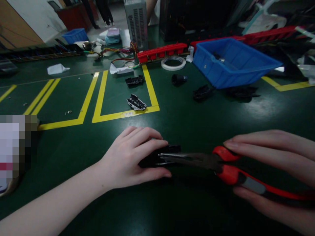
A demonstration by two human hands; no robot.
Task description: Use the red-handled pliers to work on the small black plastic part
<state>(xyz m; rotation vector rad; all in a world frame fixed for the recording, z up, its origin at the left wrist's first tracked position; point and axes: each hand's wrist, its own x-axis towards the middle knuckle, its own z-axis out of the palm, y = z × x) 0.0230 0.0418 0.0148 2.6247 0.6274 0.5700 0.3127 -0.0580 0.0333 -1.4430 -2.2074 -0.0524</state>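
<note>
Left grip [128,157] on black part [150,159] (mostly hidden), pliers [209,160]

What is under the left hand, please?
A black, plastic-looking part shows between thumb and fingers. The left hand covers the rest, so its full shape cannot be seen.

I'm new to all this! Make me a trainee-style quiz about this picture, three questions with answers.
1. True or false: the right hand holds the pliers.
2. Which colour are the lines on the table? A red, B yellow, C white
3. Fill in: the black part at the pliers' tips is in the ___ hand.

Key: 1 true; 2 B; 3 left.
</note>
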